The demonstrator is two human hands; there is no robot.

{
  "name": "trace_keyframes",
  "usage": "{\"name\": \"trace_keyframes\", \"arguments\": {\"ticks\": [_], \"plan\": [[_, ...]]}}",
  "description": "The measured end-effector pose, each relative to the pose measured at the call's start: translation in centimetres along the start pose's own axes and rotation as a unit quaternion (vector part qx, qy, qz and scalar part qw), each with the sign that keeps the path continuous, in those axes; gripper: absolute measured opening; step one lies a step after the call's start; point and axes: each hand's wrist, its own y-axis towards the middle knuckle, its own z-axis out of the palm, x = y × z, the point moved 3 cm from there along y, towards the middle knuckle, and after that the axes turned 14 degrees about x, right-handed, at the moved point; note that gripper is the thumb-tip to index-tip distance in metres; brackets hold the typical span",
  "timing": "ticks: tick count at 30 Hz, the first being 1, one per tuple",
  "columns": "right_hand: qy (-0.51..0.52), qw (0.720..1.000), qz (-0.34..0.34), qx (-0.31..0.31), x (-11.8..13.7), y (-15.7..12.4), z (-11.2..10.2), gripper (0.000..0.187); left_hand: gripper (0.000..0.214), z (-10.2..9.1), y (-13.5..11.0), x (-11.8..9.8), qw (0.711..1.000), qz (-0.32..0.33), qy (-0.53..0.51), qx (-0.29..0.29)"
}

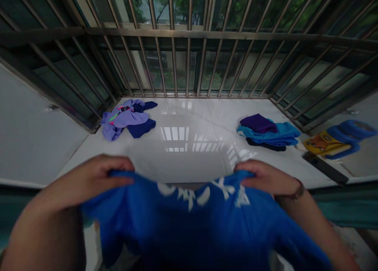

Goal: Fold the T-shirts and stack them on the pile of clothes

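Observation:
A blue T-shirt (183, 223) with white printed marks hangs spread out between my hands, below the edge of the white sill. My left hand (110, 172) pinches it at one shoulder, thumb below and fingers above. At the other shoulder my right hand (256, 176) grips the cloth in the same way, with a dark band on the wrist. The lower part of the shirt is dark and blurred, and its hem runs out of view.
A crumpled lilac and navy clothing heap (130, 119) lies on the sill (183, 160) at left. At right sit a stack of folded clothes (265, 133), a dark phone-like slab (325, 168) and a blue-yellow bottle (333, 141). Metal bars (189, 34) close off the window behind.

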Motion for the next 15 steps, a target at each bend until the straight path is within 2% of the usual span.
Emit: {"name": "trace_keyframes", "arguments": {"ticks": [1,2,4,6,8,10,12,15], "plan": [[-0.031,0.999,-0.018,0.014,0.0,2.3,-1.1,0.025,0.058,-1.7,3.5,0.4,0.997,-0.018,0.012,0.076],[-0.068,0.997,-0.025,0.029,0.0,4.6,-2.2,0.023,0.064,-3.7,7.0,0.7,0.995,-0.057,0.053,0.06],[-0.098,0.995,-0.011,-0.023,0.3,8.6,-4.4,0.026,0.086,-6.5,13.2,0.6,0.98,-0.102,0.167,-0.02],[-0.122,0.989,-0.011,-0.088,1.2,11.3,-5.6,0.039,0.062,-7.1,17.3,-0.2,0.963,-0.115,0.208,-0.124],[-0.123,0.985,-0.043,-0.117,2.5,11.9,-4.8,0.05,0.064,-5.0,19.4,-0.8,0.962,-0.078,0.216,-0.148],[-0.104,0.986,-0.087,-0.1,3.6,10.9,-1.8,0.047,0.061,-1.2,19.9,-0.5,0.973,-0.018,0.204,-0.104],[-0.094,0.988,-0.106,-0.058,3.9,8.8,3.0,0.042,0.063,3.5,19.5,1.3,0.982,0.018,0.181,-0.04],[-0.078,0.992,-0.093,0.042,3.1,5.9,11.1,0.046,0.069,10.0,18.5,6.3,0.989,-0.029,0.141,0.044]]}}
